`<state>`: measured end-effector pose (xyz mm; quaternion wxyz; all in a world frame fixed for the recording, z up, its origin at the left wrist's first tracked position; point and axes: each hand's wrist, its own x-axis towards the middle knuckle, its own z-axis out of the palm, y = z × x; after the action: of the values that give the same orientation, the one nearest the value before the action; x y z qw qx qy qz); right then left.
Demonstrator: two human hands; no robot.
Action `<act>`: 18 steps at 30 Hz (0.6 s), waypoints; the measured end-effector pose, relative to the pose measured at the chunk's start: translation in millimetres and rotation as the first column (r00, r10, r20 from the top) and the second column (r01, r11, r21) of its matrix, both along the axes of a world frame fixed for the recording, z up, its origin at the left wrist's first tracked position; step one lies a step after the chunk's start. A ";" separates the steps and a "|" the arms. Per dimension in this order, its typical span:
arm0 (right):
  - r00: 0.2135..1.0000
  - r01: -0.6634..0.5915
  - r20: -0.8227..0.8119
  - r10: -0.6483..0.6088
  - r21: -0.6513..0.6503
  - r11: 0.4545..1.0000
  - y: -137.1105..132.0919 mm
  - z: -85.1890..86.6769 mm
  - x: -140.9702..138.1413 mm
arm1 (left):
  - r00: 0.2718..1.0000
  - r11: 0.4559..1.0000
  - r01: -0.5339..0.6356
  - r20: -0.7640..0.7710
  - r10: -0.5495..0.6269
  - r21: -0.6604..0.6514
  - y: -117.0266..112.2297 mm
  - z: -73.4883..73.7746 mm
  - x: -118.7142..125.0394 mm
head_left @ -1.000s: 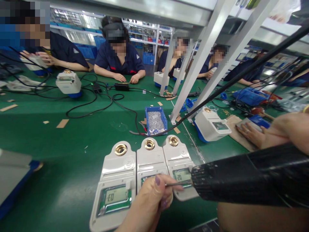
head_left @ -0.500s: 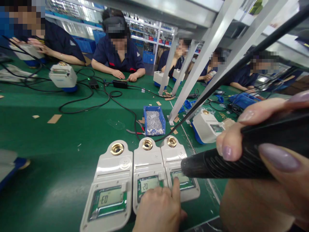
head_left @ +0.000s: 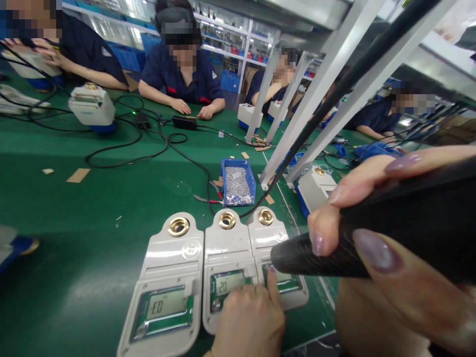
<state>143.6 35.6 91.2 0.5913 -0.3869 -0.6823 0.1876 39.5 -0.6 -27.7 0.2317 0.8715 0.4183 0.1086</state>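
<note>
The rightmost meter (head_left: 266, 238) lies on the bench (head_left: 111, 248), its long axis running from near edge toward far edge. Your left hand (head_left: 253, 317) is nearer, index finger stretched to its display (head_left: 290, 284); whether the curled fingers grip anything, I cannot tell. Your right hand (head_left: 409, 287) wraps the black tool (head_left: 316, 257), its tip reaching in from the right.

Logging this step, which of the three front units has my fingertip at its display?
The rightmost unit: your left hand has its index fingertip at that display. The left unit and middle unit have none there.
</note>
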 end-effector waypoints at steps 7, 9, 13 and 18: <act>0.959 -0.200 0.216 0.183 0.060 0.978 14.7 -0.2 8.6 | 0.996 0.998 -0.009 0.092 0.015 -0.066 2.9 -1.9 3.0; 0.965 -0.158 0.212 0.151 0.015 0.987 15.2 1.4 8.4 | 0.998 0.997 0.018 0.068 -0.012 -0.077 3.3 -2.9 2.6; 0.980 -0.117 0.158 0.121 -0.036 0.993 11.7 1.9 3.0 | 0.999 0.995 0.042 0.038 -0.039 -0.094 2.6 -2.3 2.7; 0.991 -0.102 0.078 0.110 -0.092 0.991 16.3 -2.2 2.4 | 1.000 0.977 -0.004 0.024 0.010 -0.214 4.1 7.0 -0.4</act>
<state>146.0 51.9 89.1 0.5342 -0.3830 -0.7170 0.2322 39.0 3.5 -20.6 0.3288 0.8387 0.4277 0.0746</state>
